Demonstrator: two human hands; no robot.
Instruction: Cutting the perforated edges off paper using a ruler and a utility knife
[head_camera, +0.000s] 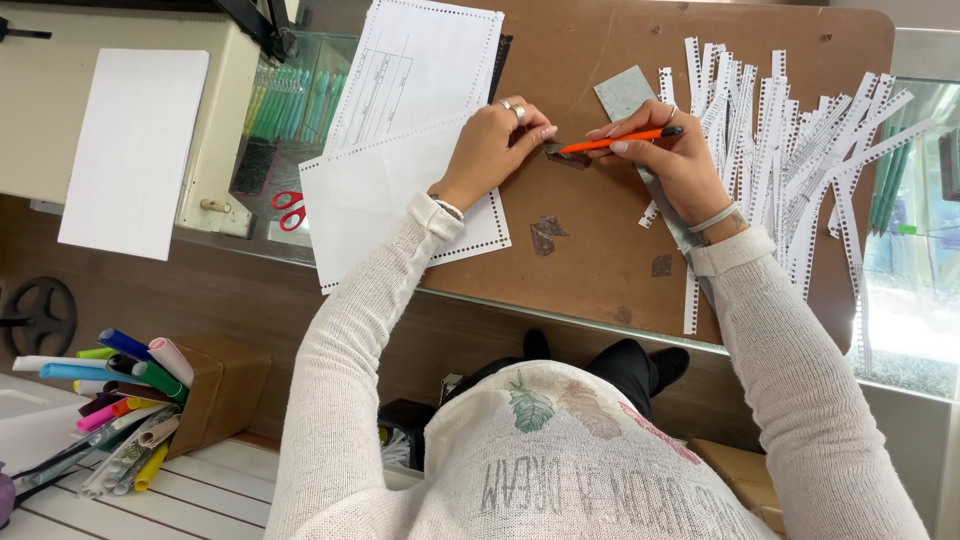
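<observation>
Many perforated paper strips are heaped just right of the right hand, whose fingers grip an orange knife. White sheets are pinned under the clenched left hand. Bare brown board is left toward the near edge.

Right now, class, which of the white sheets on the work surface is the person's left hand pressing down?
The perforated-edge sheet under the left hand; the plain white sheet lies untouched, far left.

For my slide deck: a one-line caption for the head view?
Right hand holds orange pen; left hand rests on perforated paper on brown board.
</observation>
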